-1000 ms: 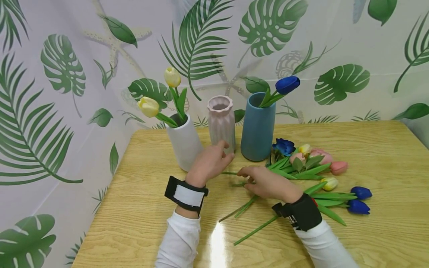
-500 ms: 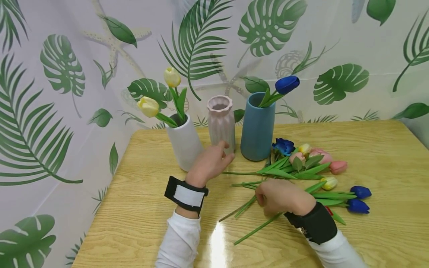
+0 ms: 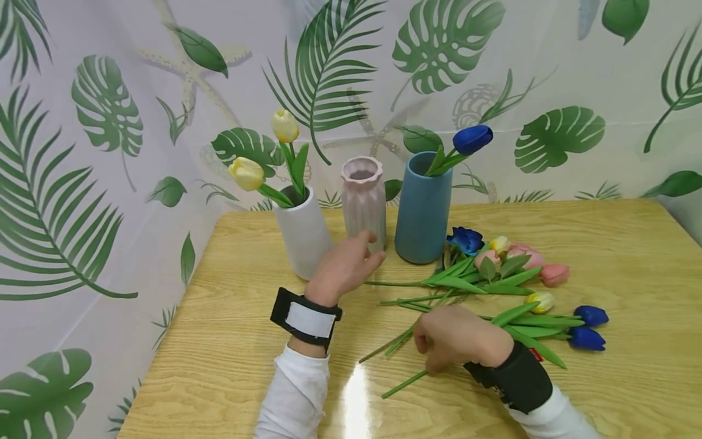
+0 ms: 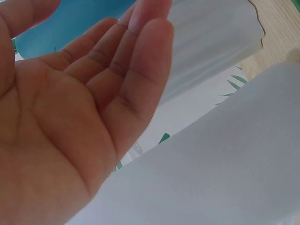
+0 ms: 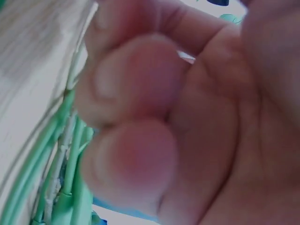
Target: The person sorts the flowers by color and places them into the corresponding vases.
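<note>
My right hand (image 3: 460, 338) is low over the loose flowers, fingers curled, with thumb and fingertips pinching the green stem of a yellow-and-white tulip (image 3: 542, 302). That stem's cut end sticks out past the fingertips toward the front. In the right wrist view the curled fingers (image 5: 136, 79) hide the pinch, and green stems (image 5: 70, 164) run beside them. My left hand (image 3: 345, 268) is held still, fingers relaxed and holding nothing, in front of the ribbed pink vase (image 3: 364, 204) and beside the white vase (image 3: 300, 235). Its bare palm (image 4: 61, 122) faces the left wrist camera.
Two pale yellow tulips (image 3: 247, 174) stand in the white vase. The blue vase (image 3: 422, 213) holds one blue tulip (image 3: 473, 140). Pink flowers (image 3: 554, 274), a blue rose-like flower (image 3: 466, 240) and two blue tulips (image 3: 588, 339) lie on the wooden table (image 3: 631, 262). A leaf-print backdrop hangs behind.
My right hand has drawn back from the stem ends near the vases, down to the front tulip stem, whose leaf and bloom have shifted slightly. The left hand has stayed in place.
</note>
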A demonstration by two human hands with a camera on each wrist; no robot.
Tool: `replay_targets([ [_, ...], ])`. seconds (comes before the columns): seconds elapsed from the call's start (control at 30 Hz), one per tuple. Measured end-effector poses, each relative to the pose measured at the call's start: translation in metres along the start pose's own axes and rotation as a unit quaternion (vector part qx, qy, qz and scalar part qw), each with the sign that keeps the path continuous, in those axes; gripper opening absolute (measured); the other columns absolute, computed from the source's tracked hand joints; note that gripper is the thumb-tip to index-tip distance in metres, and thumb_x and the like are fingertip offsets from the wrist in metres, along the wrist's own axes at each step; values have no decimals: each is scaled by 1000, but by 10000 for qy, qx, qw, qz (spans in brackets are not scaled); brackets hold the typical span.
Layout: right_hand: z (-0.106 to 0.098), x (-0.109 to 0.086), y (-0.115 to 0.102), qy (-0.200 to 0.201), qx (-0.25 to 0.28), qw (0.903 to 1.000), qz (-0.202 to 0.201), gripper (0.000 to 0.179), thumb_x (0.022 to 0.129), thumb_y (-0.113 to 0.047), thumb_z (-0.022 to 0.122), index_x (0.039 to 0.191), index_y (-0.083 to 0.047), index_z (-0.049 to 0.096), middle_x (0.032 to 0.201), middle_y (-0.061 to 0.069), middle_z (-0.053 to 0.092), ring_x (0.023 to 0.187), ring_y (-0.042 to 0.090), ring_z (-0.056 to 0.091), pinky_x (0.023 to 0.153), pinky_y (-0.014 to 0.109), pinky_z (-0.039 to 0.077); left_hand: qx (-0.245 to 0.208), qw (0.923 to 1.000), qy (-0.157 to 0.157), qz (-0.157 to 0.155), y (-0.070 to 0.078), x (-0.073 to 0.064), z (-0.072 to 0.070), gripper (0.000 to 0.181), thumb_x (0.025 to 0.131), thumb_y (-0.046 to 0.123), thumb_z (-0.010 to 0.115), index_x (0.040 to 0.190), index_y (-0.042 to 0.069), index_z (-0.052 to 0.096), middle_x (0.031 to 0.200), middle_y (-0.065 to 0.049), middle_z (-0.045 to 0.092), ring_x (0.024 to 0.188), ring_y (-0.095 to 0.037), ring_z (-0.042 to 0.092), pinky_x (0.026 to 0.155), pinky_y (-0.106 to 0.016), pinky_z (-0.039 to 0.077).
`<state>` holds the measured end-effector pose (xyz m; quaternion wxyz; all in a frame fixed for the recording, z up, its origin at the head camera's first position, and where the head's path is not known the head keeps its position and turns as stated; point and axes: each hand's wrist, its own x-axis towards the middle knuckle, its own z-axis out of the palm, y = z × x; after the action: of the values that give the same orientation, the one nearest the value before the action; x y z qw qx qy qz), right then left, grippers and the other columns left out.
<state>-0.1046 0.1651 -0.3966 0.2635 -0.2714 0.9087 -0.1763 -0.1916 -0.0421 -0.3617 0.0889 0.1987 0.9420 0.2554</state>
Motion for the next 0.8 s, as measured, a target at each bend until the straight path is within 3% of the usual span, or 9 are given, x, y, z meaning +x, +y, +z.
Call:
replay_targets([
  [0.07,1,0,-2,-125,90,9999,-2,24,74,-9,84,81,-22,65,77,-8,56,63,11,46,61,33,40,-13,10000,-14,-12,0,0,0,45,103,35,52,138,8,52,111,-10,70,89,-21,68,70,-34,53],
  [0.17,6,0,-5,-165,52,9997,-175,31,76,1,77,68,-21,58,66,-8,47,57,10,36,57,32,31,-45,10000,-33,-16,0,0,0,45,103,35,52,139,7,52,110,-11,70,88,-21,67,71,-35,53],
  [0.3,11,2,-8,54,-211,9986,-491,42,85,6,66,60,-22,47,59,-8,35,54,8,27,57,32,24,-58,10000,-36,-19,0,0,-1,46,103,35,51,139,7,51,111,-11,70,88,-21,67,71,-35,53],
  [0.43,14,3,-10,378,-612,9950,-691,34,94,-6,64,69,-22,49,62,-8,37,54,7,31,58,31,28,-58,10000,-38,-19,0,0,-2,45,104,35,51,139,7,51,110,-11,70,87,-21,67,71,-35,52],
  [0.6,15,3,-14,732,-1131,9893,-557,20,99,-14,60,82,-20,52,69,-3,40,55,10,35,54,31,27,-106,9999,-18,-41,-1,0,-1,46,104,35,51,139,7,51,111,-11,70,88,-21,67,72,-35,53],
  [0.7,15,2,-16,1251,-1567,9779,-591,12,98,-15,61,89,-19,55,67,-3,41,50,11,34,49,28,24,-170,9998,-16,-68,-2,0,-1,46,104,34,52,140,7,51,113,-12,70,90,-22,67,74,-36,53],
  [0.8,15,2,-16,1892,-2061,9577,-671,12,96,-9,63,93,-17,55,58,-3,35,45,10,26,46,26,17,-219,9997,-36,-85,-3,-1,-2,46,104,35,51,140,7,50,115,-13,69,93,-23,68,75,-37,54],
])
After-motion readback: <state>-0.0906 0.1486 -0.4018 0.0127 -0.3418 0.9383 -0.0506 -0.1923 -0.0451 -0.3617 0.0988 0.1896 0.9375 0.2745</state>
